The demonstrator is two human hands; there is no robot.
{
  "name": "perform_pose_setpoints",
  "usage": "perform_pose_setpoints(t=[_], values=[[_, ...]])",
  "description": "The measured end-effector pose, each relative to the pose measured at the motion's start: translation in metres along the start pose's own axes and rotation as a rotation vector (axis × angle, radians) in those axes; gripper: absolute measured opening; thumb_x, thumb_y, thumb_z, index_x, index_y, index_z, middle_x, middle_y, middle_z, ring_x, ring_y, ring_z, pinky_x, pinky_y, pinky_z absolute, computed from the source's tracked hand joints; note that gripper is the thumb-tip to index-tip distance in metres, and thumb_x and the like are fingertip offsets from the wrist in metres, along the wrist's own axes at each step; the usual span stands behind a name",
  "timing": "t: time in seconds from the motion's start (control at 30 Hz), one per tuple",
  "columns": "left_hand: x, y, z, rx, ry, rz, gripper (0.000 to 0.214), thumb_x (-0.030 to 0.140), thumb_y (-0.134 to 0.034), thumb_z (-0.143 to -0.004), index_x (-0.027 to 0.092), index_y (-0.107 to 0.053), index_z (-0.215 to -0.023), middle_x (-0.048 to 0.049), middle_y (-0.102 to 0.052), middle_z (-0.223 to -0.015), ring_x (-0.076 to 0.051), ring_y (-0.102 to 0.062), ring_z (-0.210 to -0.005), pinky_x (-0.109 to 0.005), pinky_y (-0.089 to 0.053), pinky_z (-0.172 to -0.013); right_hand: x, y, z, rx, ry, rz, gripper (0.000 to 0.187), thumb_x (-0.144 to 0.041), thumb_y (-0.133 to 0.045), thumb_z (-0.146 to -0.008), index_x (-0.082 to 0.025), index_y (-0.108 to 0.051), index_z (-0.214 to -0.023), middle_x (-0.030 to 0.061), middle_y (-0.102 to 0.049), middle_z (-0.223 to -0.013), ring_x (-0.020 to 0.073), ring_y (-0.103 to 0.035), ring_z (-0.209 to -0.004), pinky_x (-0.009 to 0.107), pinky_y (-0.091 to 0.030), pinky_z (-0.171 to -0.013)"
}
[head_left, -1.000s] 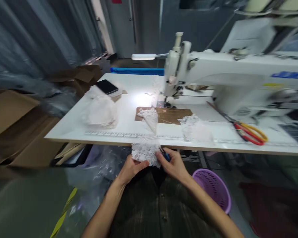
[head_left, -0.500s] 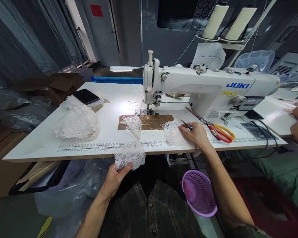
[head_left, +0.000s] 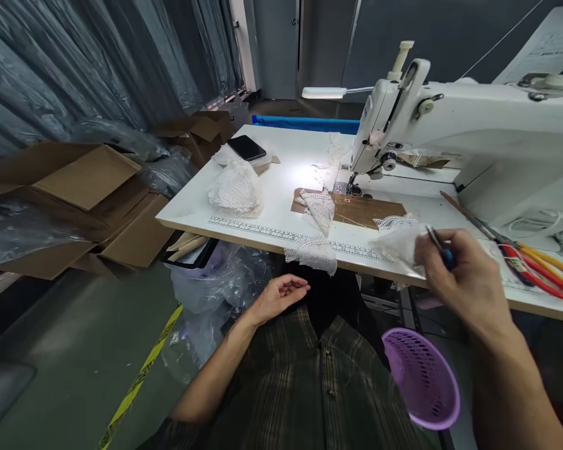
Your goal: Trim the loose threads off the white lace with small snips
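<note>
My left hand (head_left: 281, 297) is off the table's front edge, in front of my shirt. Its fingers are loosely bent, with nothing between them. Just above it, a white lace piece (head_left: 312, 253) hangs over the table edge. A folded lace piece (head_left: 319, 209) lies behind that, by the needle of the white sewing machine (head_left: 380, 125). My right hand (head_left: 464, 269) is closed round small thread snips (head_left: 443, 251) with a blue handle. More white lace (head_left: 396, 239) lies at its fingertips; whether they grip it is unclear.
On the table's left lie a lace pile (head_left: 236, 187) and a black phone (head_left: 246, 148). Red- and yellow-handled scissors (head_left: 539, 262) rest at the right. A purple basket (head_left: 422, 375) stands below the table. Open cardboard boxes (head_left: 89, 178) sit on the left.
My left hand has let go of the lace and drawn back from it. The view has swung left and closer. My right hand still holds the snips beside the right-hand lace.
</note>
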State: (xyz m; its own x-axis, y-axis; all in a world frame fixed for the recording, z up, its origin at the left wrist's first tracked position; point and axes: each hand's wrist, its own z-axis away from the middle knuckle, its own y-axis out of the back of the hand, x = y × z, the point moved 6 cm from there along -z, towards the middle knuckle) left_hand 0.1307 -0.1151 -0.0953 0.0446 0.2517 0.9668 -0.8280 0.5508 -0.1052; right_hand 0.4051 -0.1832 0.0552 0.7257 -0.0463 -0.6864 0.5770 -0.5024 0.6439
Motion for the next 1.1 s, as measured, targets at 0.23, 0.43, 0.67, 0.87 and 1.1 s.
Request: perform_pose_setpoints(t=[0.23,0.43,0.67,0.87,1.1], values=[[0.005,-0.012,0.016,-0.275,-0.109,0.297,0.095,0.07,-0.078,-0.055,0.017,-0.058,-0.13,-0.0189,-0.06,-0.13,-0.032,-0.059,-0.115,-0.04,-0.046,-0.095,-0.051,-0.111,0.067,-0.534,0.235,-0.37,0.015,-0.031,-0.048,-0.096,-0.02,-0.058,-0.091,0.0015,-0.065,-0.074,0.0137,-0.058,-0.062,0.024,-0.047,-0.057],[-0.033,0.015,0.009,0.07,0.07,-0.035,0.043,0.048,-0.075,-0.07,0.011,-0.068,-0.09,-0.0036,-0.065,-0.08,-0.014,-0.056,-0.071,-0.024,-0.043,-0.065,-0.056,-0.135,0.048,-0.428,0.228,-0.261,0.02,-0.031,-0.048,-0.093,-0.019,-0.062,-0.102,0.0061,-0.073,-0.081,0.0197,-0.067,-0.068,0.029,-0.049,-0.062],[-0.064,0.031,-0.023,0.242,0.047,-0.285,0.028,0.038,-0.067,-0.072,0.014,-0.058,-0.062,0.0041,-0.048,-0.06,-0.011,-0.044,-0.063,-0.023,-0.034,-0.058,-0.149,-0.151,-0.072,-0.296,0.345,-0.166,0.031,-0.042,-0.053,-0.09,-0.017,-0.069,-0.084,0.0061,-0.068,-0.07,0.0164,-0.055,-0.055,0.029,-0.039,-0.053],[-0.077,0.031,-0.025,0.226,0.062,-0.248,0.028,0.041,-0.065,-0.074,0.014,-0.061,-0.067,0.002,-0.052,-0.063,-0.013,-0.047,-0.066,-0.023,-0.035,-0.058,-0.186,-0.228,-0.141,-0.221,0.264,-0.107,0.036,-0.051,-0.066,-0.078,-0.015,-0.065,-0.082,0.0105,-0.066,-0.083,0.0217,-0.058,-0.072,0.033,-0.042,-0.06],[-0.075,0.037,-0.023,0.229,0.057,-0.213,0.035,0.047,-0.064,-0.075,0.014,-0.059,-0.063,0.0008,-0.053,-0.063,-0.015,-0.049,-0.066,-0.024,-0.036,-0.058,-0.183,-0.256,-0.161,-0.295,0.223,0.019,0.019,-0.03,-0.061,-0.078,-0.017,-0.057,-0.066,0.0069,-0.056,-0.072,0.0202,-0.052,-0.068,0.035,-0.04,-0.061]])
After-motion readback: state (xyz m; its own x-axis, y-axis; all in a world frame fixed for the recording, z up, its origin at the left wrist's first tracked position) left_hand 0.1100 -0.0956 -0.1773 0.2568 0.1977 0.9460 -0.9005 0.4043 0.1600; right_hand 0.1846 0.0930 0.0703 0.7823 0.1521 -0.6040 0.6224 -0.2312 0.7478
